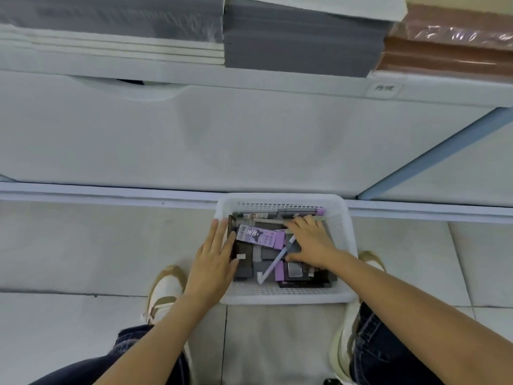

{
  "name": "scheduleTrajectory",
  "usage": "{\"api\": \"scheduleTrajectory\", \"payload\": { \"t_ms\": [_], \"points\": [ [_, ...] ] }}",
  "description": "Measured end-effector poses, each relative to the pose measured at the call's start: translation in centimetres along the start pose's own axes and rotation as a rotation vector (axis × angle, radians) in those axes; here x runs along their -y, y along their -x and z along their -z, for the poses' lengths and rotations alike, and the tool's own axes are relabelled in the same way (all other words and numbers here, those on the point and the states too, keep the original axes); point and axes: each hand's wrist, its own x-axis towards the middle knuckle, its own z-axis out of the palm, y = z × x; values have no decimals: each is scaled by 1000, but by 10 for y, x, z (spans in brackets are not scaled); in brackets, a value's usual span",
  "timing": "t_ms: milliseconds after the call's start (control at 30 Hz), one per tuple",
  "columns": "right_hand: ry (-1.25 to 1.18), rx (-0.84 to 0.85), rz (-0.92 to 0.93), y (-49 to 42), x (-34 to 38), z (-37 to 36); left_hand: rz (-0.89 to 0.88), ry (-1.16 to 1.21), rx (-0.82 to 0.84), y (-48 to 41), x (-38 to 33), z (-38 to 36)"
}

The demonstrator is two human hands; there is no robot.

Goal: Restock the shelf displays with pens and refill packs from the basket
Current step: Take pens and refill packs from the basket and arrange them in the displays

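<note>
Head view: left hand (215, 259) lies flat on the basket (283, 297) left edge, right hand (311, 240) bends inside, grip unclear. Purple pack (261, 236) in the middle looks light and stiff; pinch its long sides

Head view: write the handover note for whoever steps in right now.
Hands: left hand open, fingers straight on the left rim of the basket. The right hand is inside, spread over the packs; whether it grips one is unclear.
Things: the basket sits on the floor before the shelf, holding a purple pack, dark packs and a loose pen.
Done: no pens or packs seen shelved.
Left: lift items out and restock.
</note>
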Motion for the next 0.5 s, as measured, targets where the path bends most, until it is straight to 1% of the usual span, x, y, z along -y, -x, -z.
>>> {"api": "scheduleTrajectory", "payload": {
  "t_ms": [133,233,367,433,500],
  "points": [
    [40,50,-52,-2,1,6,-13,28,3,1,-1,4],
    [24,64,-21,-2,1,10,-21,15,18,2,-1,5],
    [-152,134,-1,3,-3,16,-24,52,-33,0,-1,5],
    [-220,128,23,4,-6,23,-22,73,-56,-2,-1,6],
    [-363,110,23,4,-9,35,-9,79,-76,-5,-5,9]
  ]
}}
